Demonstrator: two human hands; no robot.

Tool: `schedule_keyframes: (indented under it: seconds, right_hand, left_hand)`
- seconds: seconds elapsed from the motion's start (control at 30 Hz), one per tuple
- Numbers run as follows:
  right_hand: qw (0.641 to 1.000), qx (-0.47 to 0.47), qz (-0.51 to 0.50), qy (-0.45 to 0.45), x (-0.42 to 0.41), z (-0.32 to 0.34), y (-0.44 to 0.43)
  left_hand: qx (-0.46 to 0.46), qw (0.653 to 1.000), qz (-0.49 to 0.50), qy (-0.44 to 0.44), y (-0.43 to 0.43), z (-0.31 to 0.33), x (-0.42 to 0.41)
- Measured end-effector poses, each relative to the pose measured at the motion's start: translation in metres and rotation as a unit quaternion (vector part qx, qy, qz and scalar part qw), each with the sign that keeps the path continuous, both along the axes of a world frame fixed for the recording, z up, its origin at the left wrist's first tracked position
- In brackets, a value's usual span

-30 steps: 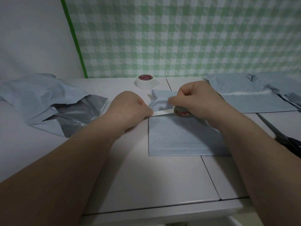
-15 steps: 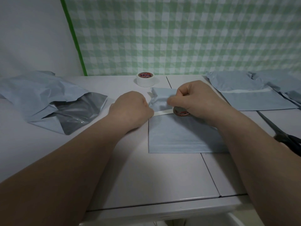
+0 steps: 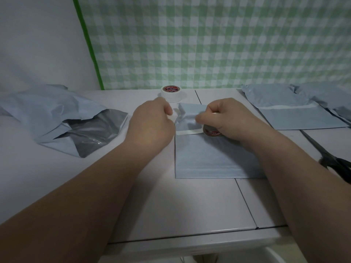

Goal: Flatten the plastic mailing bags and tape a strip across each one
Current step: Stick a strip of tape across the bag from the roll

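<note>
A flat blue-grey mailing bag lies on the white table, its far flap crumpled upward. A white tape strip runs across it from a small tape roll. My right hand grips that roll with curled fingers and holds it on the bag. My left hand is curled at the strip's left end and blurred. Whether it pinches the strip is hidden.
A second white tape roll stands at the back. Crumpled bags lie to the left. Flattened bags with tape lie to the right. Black scissors rest beside my right forearm. The table's front edge is near.
My left hand has shifted slightly up and to the left, uncovering more of the strip's left end. My right hand has stayed on the roll.
</note>
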State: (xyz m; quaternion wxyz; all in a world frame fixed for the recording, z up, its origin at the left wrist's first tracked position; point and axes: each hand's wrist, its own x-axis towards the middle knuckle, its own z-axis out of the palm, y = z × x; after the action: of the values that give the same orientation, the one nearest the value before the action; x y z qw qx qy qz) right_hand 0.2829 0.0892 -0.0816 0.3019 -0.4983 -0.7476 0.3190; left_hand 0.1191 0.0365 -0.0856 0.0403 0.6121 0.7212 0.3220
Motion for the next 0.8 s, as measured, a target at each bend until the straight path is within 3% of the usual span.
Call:
schedule_keyframes:
  seconds: [0.13, 0.27, 0.5, 0.8]
  right_hand:
    - [1.000, 0.013, -0.005, -0.009, -0.002, -0.001, 0.000]
    - [1.000, 0.020, 0.000, -0.013, -0.003, 0.000, -0.001]
    - [1.000, 0.019, 0.005, 0.007, 0.000, -0.002, -0.002]
    - [0.999, -0.029, 0.000, 0.041, 0.007, 0.001, -0.002]
  left_hand:
    - [0.013, 0.994, -0.108, 0.021, -0.019, -0.002, 0.023]
    - [-0.107, 0.977, -0.168, 0.080, -0.033, -0.011, 0.038]
    - [-0.184, 0.946, -0.149, 0.219, -0.031, -0.021, 0.037]
    - [-0.226, 0.938, -0.119, 0.235, -0.034, -0.019, 0.042]
